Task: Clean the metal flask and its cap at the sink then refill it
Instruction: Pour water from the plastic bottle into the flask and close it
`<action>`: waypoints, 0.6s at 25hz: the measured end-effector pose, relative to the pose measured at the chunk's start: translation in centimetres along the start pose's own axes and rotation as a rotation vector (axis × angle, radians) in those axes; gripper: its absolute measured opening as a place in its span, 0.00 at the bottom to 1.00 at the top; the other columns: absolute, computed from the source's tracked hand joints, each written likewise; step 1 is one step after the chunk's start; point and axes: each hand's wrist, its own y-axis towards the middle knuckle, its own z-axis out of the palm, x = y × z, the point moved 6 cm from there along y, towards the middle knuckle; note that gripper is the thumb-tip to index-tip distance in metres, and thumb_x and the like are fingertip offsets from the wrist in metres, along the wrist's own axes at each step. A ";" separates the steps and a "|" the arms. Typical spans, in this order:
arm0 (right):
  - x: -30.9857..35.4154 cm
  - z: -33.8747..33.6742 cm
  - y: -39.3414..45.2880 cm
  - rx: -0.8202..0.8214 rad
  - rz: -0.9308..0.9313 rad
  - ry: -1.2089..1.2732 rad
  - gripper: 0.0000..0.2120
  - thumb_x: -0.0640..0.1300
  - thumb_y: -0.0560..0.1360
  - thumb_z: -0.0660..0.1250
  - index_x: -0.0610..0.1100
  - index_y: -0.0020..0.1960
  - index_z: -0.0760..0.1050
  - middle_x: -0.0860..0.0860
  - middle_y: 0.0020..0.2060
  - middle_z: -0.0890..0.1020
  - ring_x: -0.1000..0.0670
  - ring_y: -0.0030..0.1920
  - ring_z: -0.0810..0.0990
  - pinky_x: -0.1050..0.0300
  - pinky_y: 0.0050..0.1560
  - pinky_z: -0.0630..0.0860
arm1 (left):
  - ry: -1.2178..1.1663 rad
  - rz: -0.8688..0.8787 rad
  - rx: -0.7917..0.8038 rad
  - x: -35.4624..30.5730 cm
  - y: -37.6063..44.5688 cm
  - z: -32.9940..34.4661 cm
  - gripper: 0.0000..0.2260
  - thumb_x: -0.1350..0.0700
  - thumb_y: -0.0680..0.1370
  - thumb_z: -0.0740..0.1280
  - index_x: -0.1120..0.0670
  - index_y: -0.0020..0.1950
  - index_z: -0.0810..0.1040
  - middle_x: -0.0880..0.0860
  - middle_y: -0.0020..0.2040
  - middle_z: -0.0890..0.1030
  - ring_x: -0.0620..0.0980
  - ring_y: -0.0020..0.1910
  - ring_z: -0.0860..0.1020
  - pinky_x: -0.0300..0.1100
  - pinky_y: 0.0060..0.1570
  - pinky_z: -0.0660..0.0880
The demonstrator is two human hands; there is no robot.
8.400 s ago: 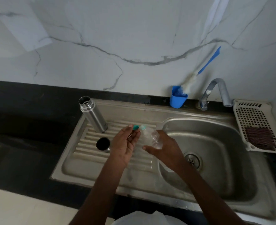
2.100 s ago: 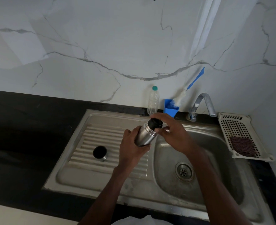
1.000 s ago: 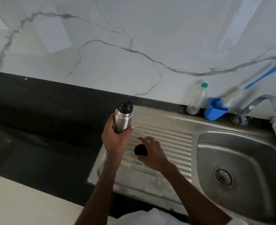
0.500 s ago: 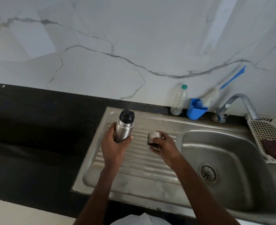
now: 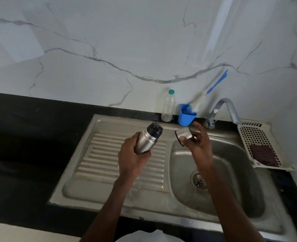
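Note:
My left hand (image 5: 132, 158) grips the body of the metal flask (image 5: 147, 139), which is tilted with its black stopper end pointing up and to the right, above the ribbed drainboard (image 5: 109, 159). My right hand (image 5: 199, 145) holds the steel cup-shaped cap (image 5: 183, 134) a short way right of the flask's top, its dark open mouth turned toward the flask. Both are held in the air over the sink (image 5: 231, 172), apart from each other.
A clear plastic bottle (image 5: 168, 106) with a green lid stands at the wall. Beside it a blue cup (image 5: 186, 116) holds a bottle brush (image 5: 208, 92). The tap (image 5: 222, 110) arches over the basin. A white rack (image 5: 259, 142) with a dark scrubber (image 5: 263, 155) sits at right. Black countertop (image 5: 30, 145) lies left.
My right hand picked the cap off the drainboard and lifted it to the right of the flask's top. The flask tilted toward the cap. The view shifted right.

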 end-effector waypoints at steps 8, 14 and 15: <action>3.1 1.2 1.2 0.471 -0.197 -0.226 0.34 0.30 0.66 0.80 0.52 0.68 0.78 0.50 0.61 0.82 0.48 0.59 0.82 0.48 0.60 0.82 | 0.299 0.097 0.053 -2.1 -0.9 3.0 0.36 0.47 0.61 0.74 0.39 0.70 0.74 0.46 0.56 0.80 0.54 0.54 0.80 0.57 0.55 0.78; 2.4 1.1 1.1 0.476 -0.203 -0.415 0.26 0.48 0.70 0.80 0.55 0.67 0.79 0.57 0.57 0.83 0.60 0.52 0.82 0.70 0.51 0.75 | 0.395 0.161 0.062 -2.9 -1.5 4.1 0.35 0.47 0.62 0.73 0.38 0.70 0.74 0.45 0.57 0.80 0.53 0.54 0.79 0.54 0.53 0.77; 2.2 1.0 1.2 0.456 -0.186 -0.457 0.26 0.53 0.71 0.79 0.55 0.68 0.78 0.57 0.57 0.82 0.60 0.52 0.82 0.72 0.49 0.74 | 0.393 0.158 0.063 -2.8 -1.5 4.1 0.35 0.47 0.62 0.73 0.38 0.70 0.74 0.45 0.57 0.80 0.53 0.54 0.79 0.53 0.53 0.77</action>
